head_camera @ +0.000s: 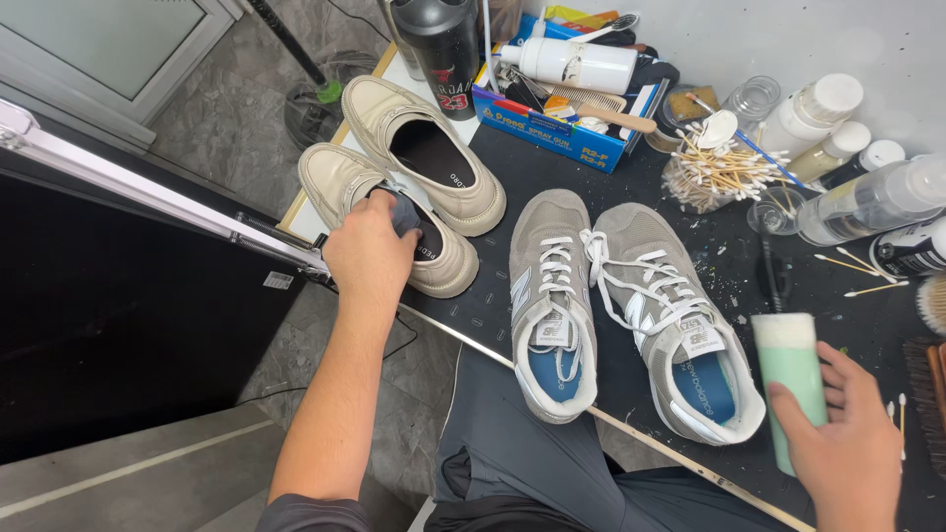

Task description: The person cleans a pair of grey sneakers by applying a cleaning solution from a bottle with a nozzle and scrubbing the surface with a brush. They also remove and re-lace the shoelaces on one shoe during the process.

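My left hand (pixel 370 254) reaches across to a pair of cream loafers (pixel 434 148) at the left end of the black table (pixel 552 172), pressing a dark grey cloth (pixel 402 212) into the opening of the nearer loafer (pixel 340 177). My right hand (pixel 847 448) holds a pale green bottle (pixel 793 369) upright near the table's front right. Between the two hands stands a pair of grey sneakers (pixel 616 296) with white laces and blue insoles, heels toward me.
A blue box (pixel 552 133) with brushes and a white bottle sits at the back, a black flask (pixel 443 44) beside it. Cotton swabs in a clear holder (pixel 714 172), several bottles (pixel 867 202) and a brush (pixel 926 389) crowd the right side. Grey floor lies on the left.
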